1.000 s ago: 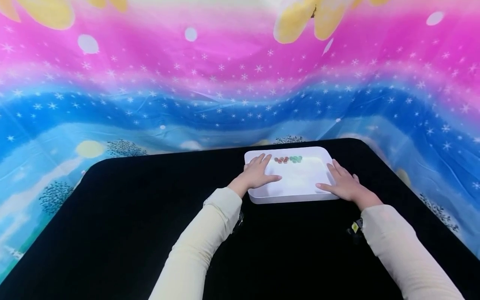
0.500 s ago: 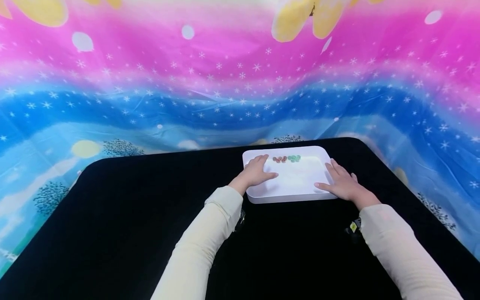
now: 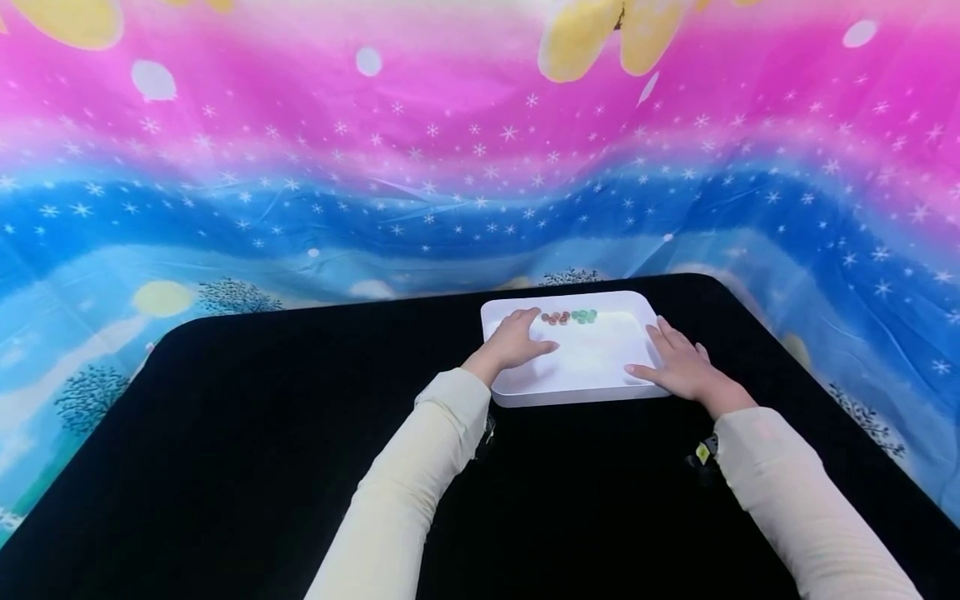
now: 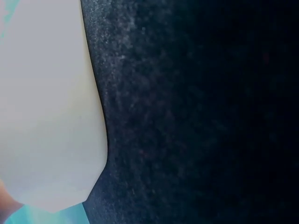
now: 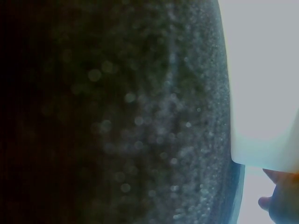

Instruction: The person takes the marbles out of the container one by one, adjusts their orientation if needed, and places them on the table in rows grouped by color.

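A shallow white tray (image 3: 592, 367) lies near the far side of the black table. Inside it, along the back, sit a small cluster of reddish-brown glass pieces (image 3: 557, 318) and a cluster of green ones (image 3: 584, 316). My left hand (image 3: 513, 340) reaches over the tray's left wall, thumb stretched inward and fingertips close to the reddish pieces. At the right wall, my right hand (image 3: 678, 360) has its thumb over the rim and its fingers extended along the edge. In the left wrist view the tray's pale side (image 4: 51, 102) fills the left; few fingers show.
Black cloth (image 3: 262, 433) covers the table on all sides of the tray. A colourful printed curtain (image 3: 450, 167) hangs behind and around it. Small cameras are strapped under both wrists, with a yellow-marked one (image 3: 702, 452) at the right sleeve.
My left hand has shifted slightly right relative to the tray, its fingertips now closer to the reddish pieces. The right hand keeps its place at the rim. The whole head view drifts slightly.
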`<state>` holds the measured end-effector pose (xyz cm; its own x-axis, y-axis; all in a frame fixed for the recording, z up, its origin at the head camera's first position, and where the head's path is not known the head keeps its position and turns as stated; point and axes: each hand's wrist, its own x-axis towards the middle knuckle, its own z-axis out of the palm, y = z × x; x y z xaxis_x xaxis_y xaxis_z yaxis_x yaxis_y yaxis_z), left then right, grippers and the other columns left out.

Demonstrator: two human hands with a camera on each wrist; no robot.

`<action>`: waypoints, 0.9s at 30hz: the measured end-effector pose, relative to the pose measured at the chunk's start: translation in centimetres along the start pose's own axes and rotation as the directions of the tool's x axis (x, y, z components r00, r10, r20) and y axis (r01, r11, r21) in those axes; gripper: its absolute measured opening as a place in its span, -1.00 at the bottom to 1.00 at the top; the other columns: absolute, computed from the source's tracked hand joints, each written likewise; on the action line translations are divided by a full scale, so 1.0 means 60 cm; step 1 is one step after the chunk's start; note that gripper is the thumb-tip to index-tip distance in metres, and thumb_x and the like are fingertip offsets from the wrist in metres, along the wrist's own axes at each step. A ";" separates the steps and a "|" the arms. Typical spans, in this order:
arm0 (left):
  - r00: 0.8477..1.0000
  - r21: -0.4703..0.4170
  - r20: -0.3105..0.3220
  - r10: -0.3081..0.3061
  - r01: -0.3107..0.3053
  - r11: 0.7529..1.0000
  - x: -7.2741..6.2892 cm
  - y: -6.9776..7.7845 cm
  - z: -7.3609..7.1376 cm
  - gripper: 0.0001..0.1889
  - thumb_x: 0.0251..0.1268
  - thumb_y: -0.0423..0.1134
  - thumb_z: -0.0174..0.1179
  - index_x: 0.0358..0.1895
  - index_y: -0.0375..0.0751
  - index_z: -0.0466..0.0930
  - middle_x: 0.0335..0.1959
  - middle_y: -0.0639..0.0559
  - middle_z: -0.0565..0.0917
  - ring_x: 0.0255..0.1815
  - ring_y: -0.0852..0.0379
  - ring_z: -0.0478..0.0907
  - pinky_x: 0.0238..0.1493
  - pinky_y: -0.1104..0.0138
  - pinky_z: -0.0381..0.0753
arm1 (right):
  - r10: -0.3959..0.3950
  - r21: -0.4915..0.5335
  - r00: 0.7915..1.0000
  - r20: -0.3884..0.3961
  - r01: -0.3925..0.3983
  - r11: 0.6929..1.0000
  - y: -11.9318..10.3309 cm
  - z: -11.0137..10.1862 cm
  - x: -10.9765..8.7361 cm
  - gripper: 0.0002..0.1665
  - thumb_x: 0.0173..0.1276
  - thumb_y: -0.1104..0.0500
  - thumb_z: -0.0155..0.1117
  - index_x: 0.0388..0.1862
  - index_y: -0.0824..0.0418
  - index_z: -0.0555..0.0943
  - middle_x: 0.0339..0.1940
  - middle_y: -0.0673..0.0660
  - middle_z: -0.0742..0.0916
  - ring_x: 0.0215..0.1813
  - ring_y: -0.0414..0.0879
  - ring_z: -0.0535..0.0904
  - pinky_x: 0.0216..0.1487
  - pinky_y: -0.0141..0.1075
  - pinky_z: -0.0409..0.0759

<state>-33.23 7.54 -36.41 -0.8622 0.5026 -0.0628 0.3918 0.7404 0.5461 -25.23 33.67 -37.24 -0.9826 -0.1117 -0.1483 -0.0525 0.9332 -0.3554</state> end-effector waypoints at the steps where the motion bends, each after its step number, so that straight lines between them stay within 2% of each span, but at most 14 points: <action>1: 1.000 -0.010 -0.002 0.005 -0.005 1.000 0.002 0.000 0.001 -0.28 0.10 0.07 0.08 0.30 -0.13 0.05 0.27 -0.05 0.14 0.27 0.04 0.03 0.20 0.24 0.06 | 0.000 0.001 1.000 -0.001 0.000 1.000 0.000 0.000 0.000 0.17 0.06 -0.45 -0.13 0.33 0.32 -0.25 0.32 0.32 -0.25 0.28 0.29 -0.32 0.06 0.27 -0.38; 13: 1.000 -0.062 -0.022 0.015 -0.016 0.998 0.026 0.002 0.013 -0.35 0.11 0.02 0.10 0.25 -0.16 0.16 0.21 -0.04 0.25 0.23 0.07 0.13 0.17 0.26 0.13 | 0.001 -0.009 1.000 0.002 -0.001 1.000 -0.001 0.000 0.001 0.16 0.08 -0.44 -0.14 0.33 0.32 -0.26 0.32 0.31 -0.26 0.29 0.28 -0.32 0.06 0.27 -0.37; 27: 0.999 -0.091 -0.052 0.001 -0.006 0.996 0.038 0.008 0.026 -0.38 0.14 -0.04 0.10 0.25 -0.18 0.16 0.23 -0.01 0.24 0.26 0.07 0.06 0.21 0.28 0.05 | 0.006 -0.018 1.000 -0.001 -0.006 1.000 0.000 0.001 0.001 0.18 0.06 -0.47 -0.16 0.33 0.31 -0.27 0.32 0.30 -0.27 0.29 0.27 -0.31 0.06 0.26 -0.37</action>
<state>-34.49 9.73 -37.57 -0.8772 0.4797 -0.0184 0.3663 0.6937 0.6202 -25.25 33.65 -37.33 -0.9830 -0.1057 -0.1499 -0.0496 0.9399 -0.3377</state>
